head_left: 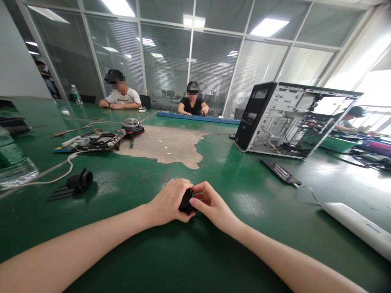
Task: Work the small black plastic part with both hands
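My left hand (171, 200) is wrapped round a small black plastic part (185, 202) just above the green table. From the right, the thumb and fingers of my right hand (210, 200) pinch the same part at its edge. Much of the part is covered by my fingers, so its exact kind does not show. To the left lies another black plastic piece (76, 182) with a round collar and long prongs. A flat dark slotted piece (281, 171) rests to the right of my hands.
An opened computer case (275, 122) stands at right, beyond a white power bank (357, 224) with a cable. A circuit board (94, 140), a cooling fan (132, 125) and a water bottle (15, 158) are at left. Two people sit across the green table (128, 252).
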A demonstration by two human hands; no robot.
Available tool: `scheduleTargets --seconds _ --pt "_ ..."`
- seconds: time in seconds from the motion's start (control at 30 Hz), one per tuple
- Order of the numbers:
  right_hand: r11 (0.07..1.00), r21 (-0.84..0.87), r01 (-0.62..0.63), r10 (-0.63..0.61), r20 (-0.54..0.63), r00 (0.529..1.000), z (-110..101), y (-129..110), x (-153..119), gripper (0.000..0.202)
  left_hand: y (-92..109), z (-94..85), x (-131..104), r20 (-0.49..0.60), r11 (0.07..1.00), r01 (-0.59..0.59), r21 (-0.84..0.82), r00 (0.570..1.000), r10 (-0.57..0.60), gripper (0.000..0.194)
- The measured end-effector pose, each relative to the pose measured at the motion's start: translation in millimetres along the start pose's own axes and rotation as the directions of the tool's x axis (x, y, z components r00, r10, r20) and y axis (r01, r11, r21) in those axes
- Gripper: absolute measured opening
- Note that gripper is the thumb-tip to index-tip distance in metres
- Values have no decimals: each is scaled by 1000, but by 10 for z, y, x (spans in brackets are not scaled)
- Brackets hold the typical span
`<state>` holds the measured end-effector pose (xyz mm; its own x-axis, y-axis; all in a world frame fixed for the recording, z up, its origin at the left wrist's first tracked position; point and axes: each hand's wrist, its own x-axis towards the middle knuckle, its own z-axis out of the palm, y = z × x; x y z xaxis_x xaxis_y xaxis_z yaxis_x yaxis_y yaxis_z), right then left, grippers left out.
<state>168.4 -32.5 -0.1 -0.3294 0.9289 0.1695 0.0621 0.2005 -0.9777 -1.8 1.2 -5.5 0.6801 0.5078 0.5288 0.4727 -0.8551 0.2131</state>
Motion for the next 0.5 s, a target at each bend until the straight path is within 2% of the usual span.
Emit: scheduleTargets --seconds 0.17,0.27,0.37,0.5 --pt "999 -38 -32 31 -10 999 -10 -20 -5 24 -6 2 -3 -3 1000 3 1 1000 -3 55" --pt "999 -42 11 -9 42 999 -14 -46 -26 22 -15 12 -8 3 1000 10 3 1000 -10 55" --pt "998 -29 61 -60 48 997 -8 -59 -43 27 -17 17 -13 2 1000 14 10 1000 -14 56" --pt "1000 14 24 -24 40 999 -6 -48 -24 21 -3 8 -8 -1 1000 10 3 1000 -10 55"
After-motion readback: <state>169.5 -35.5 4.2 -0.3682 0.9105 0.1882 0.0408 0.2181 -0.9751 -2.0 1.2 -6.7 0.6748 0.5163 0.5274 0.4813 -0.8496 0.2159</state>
